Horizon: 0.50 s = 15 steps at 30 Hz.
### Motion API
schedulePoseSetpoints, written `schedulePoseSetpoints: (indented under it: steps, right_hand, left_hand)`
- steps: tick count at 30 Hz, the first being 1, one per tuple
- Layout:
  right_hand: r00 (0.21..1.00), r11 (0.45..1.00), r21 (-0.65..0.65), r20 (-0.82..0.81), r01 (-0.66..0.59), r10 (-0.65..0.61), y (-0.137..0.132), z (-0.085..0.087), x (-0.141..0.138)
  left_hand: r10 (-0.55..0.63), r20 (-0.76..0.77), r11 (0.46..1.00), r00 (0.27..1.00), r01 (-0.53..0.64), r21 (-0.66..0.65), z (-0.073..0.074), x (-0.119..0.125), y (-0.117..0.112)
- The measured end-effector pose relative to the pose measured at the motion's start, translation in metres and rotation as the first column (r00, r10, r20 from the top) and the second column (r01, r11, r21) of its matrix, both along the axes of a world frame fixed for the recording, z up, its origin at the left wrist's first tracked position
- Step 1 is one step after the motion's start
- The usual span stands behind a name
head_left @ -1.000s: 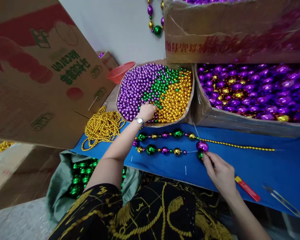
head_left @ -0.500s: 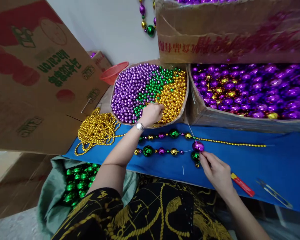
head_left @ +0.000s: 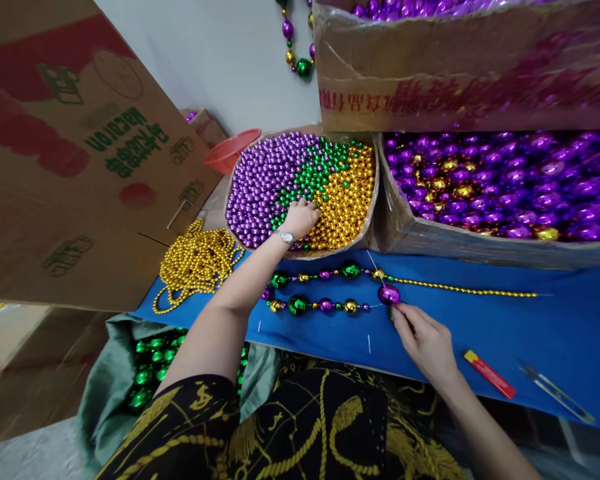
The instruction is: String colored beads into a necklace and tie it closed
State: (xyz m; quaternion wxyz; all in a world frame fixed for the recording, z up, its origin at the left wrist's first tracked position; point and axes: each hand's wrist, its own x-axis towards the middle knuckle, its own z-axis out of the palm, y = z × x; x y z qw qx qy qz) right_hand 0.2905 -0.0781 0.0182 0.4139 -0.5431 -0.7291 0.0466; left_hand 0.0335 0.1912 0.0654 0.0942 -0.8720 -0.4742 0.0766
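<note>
My left hand (head_left: pixel 301 217) reaches into a cardboard tray (head_left: pixel 375 200) of small purple, green and gold beads, fingers curled down among the green and gold ones; what it grips is hidden. My right hand (head_left: pixel 425 340) rests on the blue cloth (head_left: pixel 480 327), pinching the thread end just below a large purple bead (head_left: pixel 389 294). That bead ends a partly strung necklace (head_left: pixel 325 305) of green, purple and gold beads lying in two rows. A thin needle or thread sticks up near the purple bead.
A pile of gold bead strands (head_left: pixel 197 260) lies at the left. A box of large purple beads (head_left: pixel 505 187) sits right, another box stacked above. A red lighter (head_left: pixel 489 373) and snips (head_left: pixel 555 393) lie on the cloth. A sack of green beads (head_left: pixel 150 367) is below left.
My left hand shifted within the tray from the gold side back toward the green beads. My right hand stayed at the purple bead, covering the green bead seen beneath it earlier.
</note>
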Motion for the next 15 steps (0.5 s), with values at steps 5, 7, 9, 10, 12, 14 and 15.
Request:
schedulePoseSetpoints:
  steps: [5,7,9,10,12,14,15]
  right_hand:
    - [1.0,1.0,0.028,0.01,0.004,-0.004,0.0,0.001,-0.002]
    - [1.0,0.999,0.033,0.012,0.008,-0.008,-0.001,0.003,-0.001]
    - [1.0,0.999,0.034,0.007,0.005,-0.006,-0.002,0.005,-0.001]
    - [1.0,0.999,0.032,0.001,0.003,-0.003,-0.002,0.007,-0.001]
    - [1.0,1.0,0.021,-0.014,-0.006,0.007,-0.002,0.01,-0.001]
    - [1.0,1.0,0.004,-0.021,-0.009,0.009,-0.002,0.012,-0.002]
    - [1.0,1.0,-0.006,-0.017,-0.008,0.007,-0.002,0.013,-0.003]
  left_hand:
    - [-0.03,0.144,0.998,0.989,0.038,-0.049,-0.002,-0.006,0.005]
    - [0.028,0.371,0.996,0.928,0.006,-0.091,0.003,-0.002,-0.001]
    - [0.149,0.7,0.974,0.699,0.021,-0.227,0.008,0.007,-0.016]
    - [0.247,0.823,0.941,0.512,0.076,-0.33,0.011,0.014,-0.027]
    - [0.497,0.856,0.81,0.143,0.279,-0.516,0.016,0.028,-0.052]
    - [0.709,0.702,0.636,-0.058,0.482,-0.603,0.019,0.043,-0.076]
    - [0.781,0.615,0.562,-0.108,0.551,-0.617,0.019,0.049,-0.087]
